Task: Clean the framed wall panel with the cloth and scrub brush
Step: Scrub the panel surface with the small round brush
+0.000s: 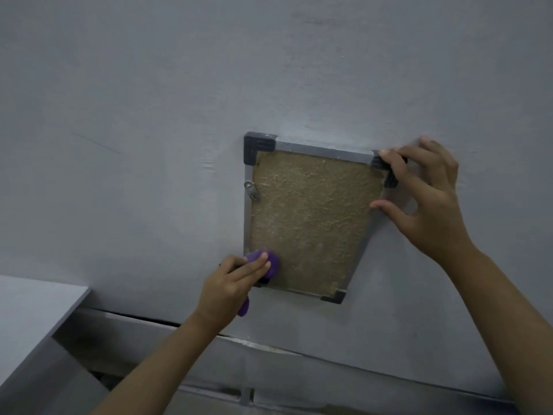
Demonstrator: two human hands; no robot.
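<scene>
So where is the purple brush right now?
In the head view the purple scrub brush is low and left of middle, gripped by the left hand against the bottom-left corner of the framed panel.

scrub brush (263, 266) mostly hidden by left hand (230, 286) (bristles unseen)
</scene>
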